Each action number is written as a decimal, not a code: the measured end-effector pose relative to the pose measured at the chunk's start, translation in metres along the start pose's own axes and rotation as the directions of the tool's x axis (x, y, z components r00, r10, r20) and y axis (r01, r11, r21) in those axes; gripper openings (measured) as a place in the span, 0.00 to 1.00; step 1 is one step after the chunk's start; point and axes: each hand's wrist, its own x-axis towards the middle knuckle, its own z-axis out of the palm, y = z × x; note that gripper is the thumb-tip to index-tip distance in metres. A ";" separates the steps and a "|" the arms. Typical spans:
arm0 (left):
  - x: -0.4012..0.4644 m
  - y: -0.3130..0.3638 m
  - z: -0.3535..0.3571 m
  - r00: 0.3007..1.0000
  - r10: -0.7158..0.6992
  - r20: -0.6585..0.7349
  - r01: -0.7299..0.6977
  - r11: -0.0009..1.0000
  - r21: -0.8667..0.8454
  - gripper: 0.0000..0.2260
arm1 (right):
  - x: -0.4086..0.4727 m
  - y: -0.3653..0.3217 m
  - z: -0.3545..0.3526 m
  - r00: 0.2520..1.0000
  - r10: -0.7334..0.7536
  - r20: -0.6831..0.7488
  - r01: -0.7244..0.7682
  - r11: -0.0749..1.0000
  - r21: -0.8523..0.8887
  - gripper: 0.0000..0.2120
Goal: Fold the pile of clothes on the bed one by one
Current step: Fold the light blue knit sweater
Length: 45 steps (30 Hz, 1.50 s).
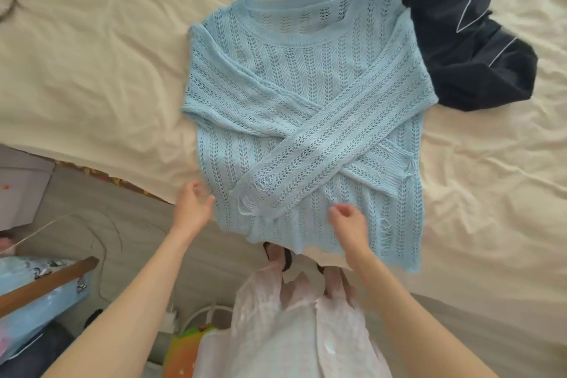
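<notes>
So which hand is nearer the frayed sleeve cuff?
Right. The right hand hovers just right of the frayed cuff; the left hand is at the sweater's left edge, slightly farther.

Soft, even daylight fills the view, bright on the cream bedsheet (pixel 92 49), whose creases throw only faint shadows. No glare anywhere. The dark navy garment (pixel 472 49) at the top right loses its detail to blackness. The wide lens bows the edges, stretching both forearms at the bottom. The picture is slightly soft all over, softest toward the lower corners
</notes>
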 end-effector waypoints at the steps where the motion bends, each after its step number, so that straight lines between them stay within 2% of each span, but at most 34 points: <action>1: 0.004 -0.001 0.001 1.000 0.006 -0.028 -0.008 0.997 -0.075 0.24 | 0.005 0.005 -0.014 0.992 -0.056 -0.112 0.051 0.998 -0.045 0.11; 3: 0.012 0.000 0.005 1.000 0.012 -0.001 -0.012 0.976 -0.218 0.24 | 0.016 0.013 -0.045 0.934 -0.156 -0.321 0.117 0.983 -0.139 0.11; 5: 0.017 0.002 0.015 0.999 0.009 0.043 0.004 0.956 -0.294 0.22 | 0.030 0.023 -0.075 0.856 -0.235 -0.461 0.146 0.964 -0.221 0.12; 8: 0.013 -0.004 0.028 0.993 -0.027 0.116 0.070 0.923 -0.379 0.20 | 0.050 0.043 -0.112 0.830 -0.247 -0.500 0.106 0.950 -0.293 0.18; 11: -0.004 -0.021 0.042 0.976 -0.061 0.210 0.134 0.927 -0.350 0.18 | 0.061 0.062 -0.131 0.887 -0.171 -0.429 0.086 0.974 -0.211 0.19; 13: -0.024 -0.034 0.053 0.969 -0.101 0.226 0.168 0.939 -0.301 0.17 | 0.059 0.074 -0.133 0.950 -0.148 -0.273 0.117 0.985 -0.129 0.17; 15: -0.045 -0.049 0.061 0.961 -0.149 0.234 0.217 0.929 -0.301 0.14 | 0.053 0.089 -0.128 0.984 -0.134 -0.114 0.118 0.984 -0.135 0.13; 16: -0.055 -0.057 0.064 0.951 -0.175 0.256 0.252 0.918 -0.307 0.13 | 0.051 0.096 -0.126 0.990 -0.120 -0.080 0.106 0.982 -0.158 0.11; 18: -0.074 -0.071 0.066 0.926 -0.229 0.299 0.323 0.891 -0.318 0.10 | 0.050 0.110 -0.124 0.994 -0.058 -0.090 0.047 0.991 -0.126 0.09; 21: -0.099 -0.087 0.064 0.922 -0.280 0.268 0.373 0.831 -0.414 0.12 | 0.048 0.124 -0.132 0.987 0.112 -0.118 -0.102 0.991 0.093 0.13; 23: -0.117 -0.092 0.060 0.929 -0.309 0.203 0.369 0.780 -0.506 0.14 | 0.042 0.127 -0.145 0.978 0.182 -0.099 -0.161 0.968 0.194 0.12; 26: -0.141 -0.094 0.046 0.930 -0.353 0.100 0.327 0.672 -0.664 0.15 | 0.028 0.127 -0.165 0.970 0.220 -0.102 -0.172 0.921 0.350 0.11; 30: -0.167 -0.092 0.018 0.916 -0.398 0.056 0.268 0.502 -0.822 0.16 | 0.003 0.121 -0.190 0.960 0.273 -0.060 -0.206 0.836 0.509 0.09; 32: -0.180 -0.092 0.007 0.903 -0.425 0.065 0.263 0.428 -0.864 0.16 | -0.014 0.121 -0.201 0.955 0.293 -0.049 -0.203 0.764 0.612 0.09; 35: -0.198 -0.094 -0.002 0.869 -0.484 0.102 0.283 0.316 -0.906 0.16 | -0.037 0.126 -0.215 0.946 0.320 -0.052 -0.176 0.641 0.747 0.17; 37: -0.212 -0.094 -0.007 0.852 -0.504 0.141 0.308 0.265 -0.914 0.16 | -0.055 0.129 -0.221 0.947 0.318 -0.038 -0.158 0.566 0.809 0.16; 40: -0.226 -0.090 -0.017 0.850 -0.494 0.184 0.337 0.242 -0.910 0.13 | -0.076 0.122 -0.221 0.950 0.309 -0.031 -0.135 0.501 0.855 0.15; 45: -0.204 -0.057 -0.054 0.888 -0.410 0.208 0.315 0.214 -0.925 0.04 | -0.087 0.076 -0.221 0.971 0.232 -0.059 -0.049 0.435 0.899 0.07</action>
